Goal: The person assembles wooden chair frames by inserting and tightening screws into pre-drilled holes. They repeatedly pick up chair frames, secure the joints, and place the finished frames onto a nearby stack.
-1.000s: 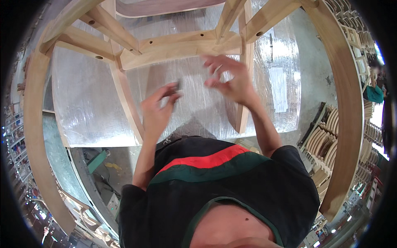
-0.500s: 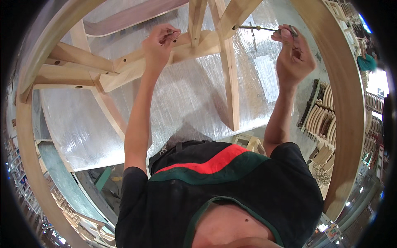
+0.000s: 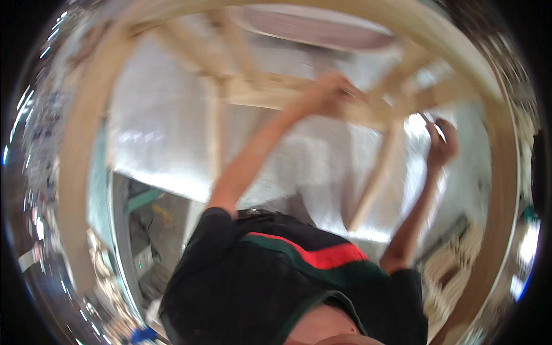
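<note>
Motion smears both of my hands. My left hand (image 3: 333, 92) is over the crossrail of a pale wooden chair frame (image 3: 264, 92), its fingers drawn together toward the right; anything between them is too blurred to make out. Further right, my right hand (image 3: 443, 146) is curled beside the joint where a leg (image 3: 376, 178) and the angled rails meet. A thin dark rod-like tool (image 3: 425, 117) shows faintly at its fingertips, pointing toward the joint. Whether the rod's tip touches the wood cannot be seen.
A large curved wooden rim (image 3: 500, 190) arches around both arms. Under the frame lies a shiny, film-wrapped surface (image 3: 161, 132). A brownish curved panel (image 3: 316, 29) is at the far side. Stacked curved wooden parts (image 3: 457, 267) stand at the lower right.
The view has swung, shifting the frame and the far panel to the right. My left hand has moved along the crossrail toward my right hand, and the right hand appears lower.
</note>
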A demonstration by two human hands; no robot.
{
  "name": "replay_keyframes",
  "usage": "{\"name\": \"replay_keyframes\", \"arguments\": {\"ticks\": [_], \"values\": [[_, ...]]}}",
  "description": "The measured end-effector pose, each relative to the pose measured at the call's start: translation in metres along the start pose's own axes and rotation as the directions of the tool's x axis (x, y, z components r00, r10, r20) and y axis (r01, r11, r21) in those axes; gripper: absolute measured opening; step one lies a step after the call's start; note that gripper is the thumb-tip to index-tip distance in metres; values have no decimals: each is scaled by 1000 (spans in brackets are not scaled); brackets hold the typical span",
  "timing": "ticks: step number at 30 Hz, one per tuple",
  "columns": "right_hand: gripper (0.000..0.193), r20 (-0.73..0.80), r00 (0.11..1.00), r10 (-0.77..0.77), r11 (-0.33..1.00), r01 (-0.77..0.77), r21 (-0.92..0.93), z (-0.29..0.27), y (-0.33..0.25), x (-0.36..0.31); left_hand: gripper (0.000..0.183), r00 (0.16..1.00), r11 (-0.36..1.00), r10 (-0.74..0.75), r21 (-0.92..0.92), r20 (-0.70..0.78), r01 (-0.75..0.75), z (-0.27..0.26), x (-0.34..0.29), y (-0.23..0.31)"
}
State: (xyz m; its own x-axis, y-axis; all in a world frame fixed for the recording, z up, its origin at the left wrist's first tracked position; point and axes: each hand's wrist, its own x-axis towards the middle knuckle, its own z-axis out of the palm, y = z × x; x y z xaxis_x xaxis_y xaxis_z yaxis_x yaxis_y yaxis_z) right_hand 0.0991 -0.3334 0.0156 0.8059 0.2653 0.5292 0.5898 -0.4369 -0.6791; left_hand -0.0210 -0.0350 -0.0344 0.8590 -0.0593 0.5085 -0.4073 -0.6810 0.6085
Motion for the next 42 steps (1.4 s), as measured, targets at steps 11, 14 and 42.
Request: {"name": "replay_keyframes", "arguments": {"ticks": [11, 14, 42], "values": [[25, 69, 997, 19, 974, -3, -226, 15, 3, -7, 19, 969, 971, -140, 221, 202, 94, 12, 23, -6], [26, 93, 991, 98, 988, -85, -129, 10, 2, -6, 21, 945, 948, -205, 291, 255, 127, 11, 34, -8], [31, 96, 994, 61, 985, -44, -166, 11, 12, -1, 26, 970, 934, -220, 309, 106, 178, 24, 34, 10]]}}
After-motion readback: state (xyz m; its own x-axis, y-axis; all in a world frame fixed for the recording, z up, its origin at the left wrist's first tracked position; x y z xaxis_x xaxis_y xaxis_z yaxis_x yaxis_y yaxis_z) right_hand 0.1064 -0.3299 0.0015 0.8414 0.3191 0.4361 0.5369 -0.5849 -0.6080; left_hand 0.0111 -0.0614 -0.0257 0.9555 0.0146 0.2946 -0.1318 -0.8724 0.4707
